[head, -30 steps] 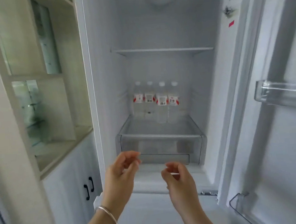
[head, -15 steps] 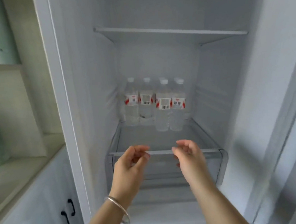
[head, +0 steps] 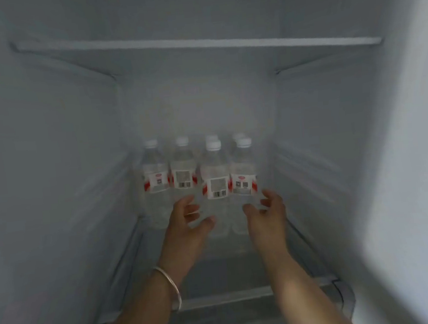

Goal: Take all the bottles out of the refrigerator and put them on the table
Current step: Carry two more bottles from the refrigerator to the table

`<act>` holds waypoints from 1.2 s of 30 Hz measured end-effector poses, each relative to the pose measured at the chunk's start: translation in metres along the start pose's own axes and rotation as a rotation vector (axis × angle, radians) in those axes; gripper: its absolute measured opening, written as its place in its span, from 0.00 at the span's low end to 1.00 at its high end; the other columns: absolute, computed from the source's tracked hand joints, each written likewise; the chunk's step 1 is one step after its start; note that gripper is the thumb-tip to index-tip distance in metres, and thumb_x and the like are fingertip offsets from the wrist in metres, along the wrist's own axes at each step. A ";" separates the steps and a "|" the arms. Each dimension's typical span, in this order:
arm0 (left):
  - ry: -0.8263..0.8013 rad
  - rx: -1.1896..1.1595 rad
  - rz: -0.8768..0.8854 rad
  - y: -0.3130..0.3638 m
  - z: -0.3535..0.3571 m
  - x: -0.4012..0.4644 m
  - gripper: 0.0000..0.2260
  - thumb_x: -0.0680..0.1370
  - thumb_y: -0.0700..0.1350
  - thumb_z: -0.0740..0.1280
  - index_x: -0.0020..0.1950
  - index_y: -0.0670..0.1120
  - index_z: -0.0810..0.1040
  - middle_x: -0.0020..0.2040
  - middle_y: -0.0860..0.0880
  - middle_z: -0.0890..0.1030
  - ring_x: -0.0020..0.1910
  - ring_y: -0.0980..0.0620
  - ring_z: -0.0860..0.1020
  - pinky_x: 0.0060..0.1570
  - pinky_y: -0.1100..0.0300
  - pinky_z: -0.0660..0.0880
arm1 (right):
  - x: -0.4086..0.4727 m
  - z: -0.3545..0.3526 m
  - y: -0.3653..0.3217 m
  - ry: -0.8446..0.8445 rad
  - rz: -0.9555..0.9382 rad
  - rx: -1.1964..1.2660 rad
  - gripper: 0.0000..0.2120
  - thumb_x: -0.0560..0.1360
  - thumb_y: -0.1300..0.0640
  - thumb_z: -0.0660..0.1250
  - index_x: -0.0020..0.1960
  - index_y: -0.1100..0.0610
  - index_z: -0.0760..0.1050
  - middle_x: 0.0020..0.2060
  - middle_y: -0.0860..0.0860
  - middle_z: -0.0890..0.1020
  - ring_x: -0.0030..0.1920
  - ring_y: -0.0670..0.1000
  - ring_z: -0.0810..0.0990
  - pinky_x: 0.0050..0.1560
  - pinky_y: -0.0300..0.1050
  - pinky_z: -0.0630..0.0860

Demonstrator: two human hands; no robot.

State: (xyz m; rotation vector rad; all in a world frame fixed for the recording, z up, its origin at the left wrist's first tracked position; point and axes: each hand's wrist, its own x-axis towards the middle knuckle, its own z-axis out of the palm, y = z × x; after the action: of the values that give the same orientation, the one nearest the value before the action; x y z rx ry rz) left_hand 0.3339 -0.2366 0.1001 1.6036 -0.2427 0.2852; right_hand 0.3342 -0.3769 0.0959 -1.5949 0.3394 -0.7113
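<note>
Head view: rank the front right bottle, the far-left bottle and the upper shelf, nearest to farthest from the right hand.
From the right hand:
1. front right bottle, just ahead of the fingers.
2. far-left bottle, across the row, to the left.
3. upper shelf, high above.

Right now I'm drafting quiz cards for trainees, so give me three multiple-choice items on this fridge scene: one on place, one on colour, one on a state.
1. Where do the bottles stand?
A. on the door rack
B. at the back of the lower shelf
C. on the upper shelf

2. What colour are the bottle caps?
A. white
B. blue
C. green

3. What are the hands doing?
A. each gripping a bottle
B. open, holding nothing
C. closing the door

Key: 1 B, they stand below the upper shelf; 2 A, every visible cap is white; 3 B, left hand and right hand show spread fingers near the front bottles.
</note>
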 end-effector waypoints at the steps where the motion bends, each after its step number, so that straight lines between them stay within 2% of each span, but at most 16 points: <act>1: 0.001 0.013 -0.004 0.000 0.004 0.007 0.22 0.72 0.39 0.71 0.63 0.50 0.68 0.56 0.51 0.74 0.52 0.56 0.73 0.45 0.67 0.72 | 0.008 -0.001 0.002 0.015 0.002 0.000 0.26 0.70 0.60 0.69 0.67 0.55 0.67 0.57 0.51 0.70 0.58 0.54 0.73 0.60 0.51 0.71; 4: 0.036 0.055 0.034 -0.001 0.014 0.024 0.25 0.72 0.39 0.72 0.66 0.48 0.67 0.61 0.52 0.71 0.58 0.54 0.71 0.55 0.60 0.69 | 0.025 -0.002 0.006 0.038 -0.003 -0.020 0.28 0.70 0.58 0.70 0.68 0.54 0.66 0.62 0.53 0.71 0.61 0.55 0.72 0.63 0.54 0.70; 9: 0.083 0.030 0.057 -0.007 0.027 0.041 0.29 0.71 0.43 0.73 0.69 0.49 0.65 0.64 0.54 0.65 0.61 0.58 0.67 0.58 0.61 0.65 | 0.035 0.005 0.012 0.030 -0.069 -0.069 0.31 0.70 0.51 0.70 0.70 0.52 0.63 0.64 0.51 0.70 0.65 0.53 0.69 0.65 0.54 0.68; 13: 0.046 0.010 0.045 -0.021 0.034 0.056 0.33 0.69 0.46 0.74 0.70 0.49 0.65 0.68 0.53 0.65 0.64 0.56 0.68 0.61 0.60 0.66 | 0.047 0.015 0.014 0.041 -0.077 -0.056 0.34 0.69 0.46 0.70 0.70 0.51 0.63 0.64 0.50 0.71 0.65 0.52 0.69 0.66 0.54 0.67; 16: 0.016 -0.034 0.044 -0.026 0.042 0.065 0.28 0.68 0.46 0.76 0.64 0.54 0.67 0.62 0.55 0.72 0.58 0.60 0.72 0.53 0.70 0.69 | 0.054 0.024 0.016 0.044 -0.104 -0.062 0.34 0.68 0.42 0.70 0.69 0.51 0.64 0.57 0.45 0.70 0.63 0.51 0.69 0.64 0.49 0.67; 18: 0.000 -0.082 0.056 -0.025 0.047 0.070 0.26 0.67 0.43 0.76 0.59 0.57 0.68 0.56 0.59 0.76 0.52 0.65 0.75 0.44 0.77 0.70 | 0.060 0.029 0.019 0.044 -0.114 -0.068 0.33 0.65 0.38 0.69 0.66 0.49 0.67 0.54 0.42 0.70 0.61 0.51 0.72 0.62 0.52 0.70; 20: -0.010 -0.117 0.084 -0.028 0.051 0.079 0.25 0.65 0.40 0.77 0.57 0.55 0.72 0.53 0.58 0.79 0.50 0.63 0.80 0.43 0.75 0.74 | 0.067 0.033 0.022 0.032 -0.131 -0.049 0.29 0.63 0.35 0.68 0.58 0.48 0.72 0.53 0.44 0.76 0.55 0.51 0.76 0.56 0.54 0.75; 22: -0.010 -0.144 0.085 -0.030 0.052 0.085 0.25 0.65 0.38 0.77 0.59 0.51 0.73 0.53 0.53 0.81 0.51 0.60 0.81 0.44 0.71 0.76 | 0.071 0.035 0.025 -0.016 -0.133 -0.029 0.23 0.63 0.36 0.69 0.52 0.46 0.71 0.52 0.48 0.77 0.51 0.49 0.78 0.52 0.50 0.77; 25: 0.012 -0.145 0.074 -0.036 0.056 0.090 0.28 0.64 0.41 0.78 0.59 0.54 0.72 0.55 0.54 0.80 0.52 0.62 0.80 0.48 0.70 0.77 | 0.076 0.033 0.032 -0.088 -0.120 0.004 0.20 0.64 0.38 0.70 0.50 0.45 0.71 0.50 0.48 0.79 0.47 0.45 0.79 0.46 0.43 0.76; 27: 0.017 -0.135 0.075 -0.039 0.058 0.089 0.28 0.64 0.42 0.78 0.60 0.53 0.72 0.55 0.55 0.81 0.52 0.62 0.80 0.49 0.70 0.76 | 0.077 0.032 0.036 -0.096 -0.108 0.052 0.16 0.67 0.45 0.72 0.50 0.45 0.71 0.46 0.45 0.80 0.44 0.42 0.79 0.42 0.39 0.74; 30: 0.008 -0.134 0.090 -0.038 0.058 0.088 0.26 0.64 0.44 0.78 0.60 0.53 0.74 0.55 0.54 0.82 0.54 0.59 0.81 0.49 0.69 0.76 | 0.076 0.036 0.037 -0.068 -0.105 0.090 0.18 0.68 0.49 0.72 0.54 0.50 0.71 0.44 0.44 0.81 0.43 0.42 0.80 0.42 0.39 0.74; 34: 0.018 -0.147 0.102 -0.034 0.057 0.079 0.34 0.63 0.43 0.78 0.67 0.49 0.70 0.58 0.54 0.80 0.54 0.60 0.80 0.50 0.69 0.76 | 0.068 0.040 0.036 0.027 -0.112 0.175 0.18 0.68 0.49 0.72 0.54 0.54 0.73 0.42 0.43 0.81 0.41 0.41 0.80 0.42 0.39 0.74; 36: -0.012 -0.118 0.092 -0.031 0.054 0.071 0.31 0.63 0.41 0.78 0.63 0.52 0.71 0.56 0.54 0.81 0.51 0.63 0.80 0.47 0.71 0.76 | 0.063 0.039 0.032 0.050 -0.103 0.212 0.16 0.70 0.51 0.71 0.54 0.54 0.74 0.41 0.43 0.81 0.40 0.40 0.79 0.42 0.38 0.73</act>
State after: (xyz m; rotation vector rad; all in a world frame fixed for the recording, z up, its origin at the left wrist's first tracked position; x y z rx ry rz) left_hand 0.4133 -0.2871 0.0922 1.4797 -0.3371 0.3266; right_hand 0.4122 -0.3890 0.0793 -1.4029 0.2110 -0.8393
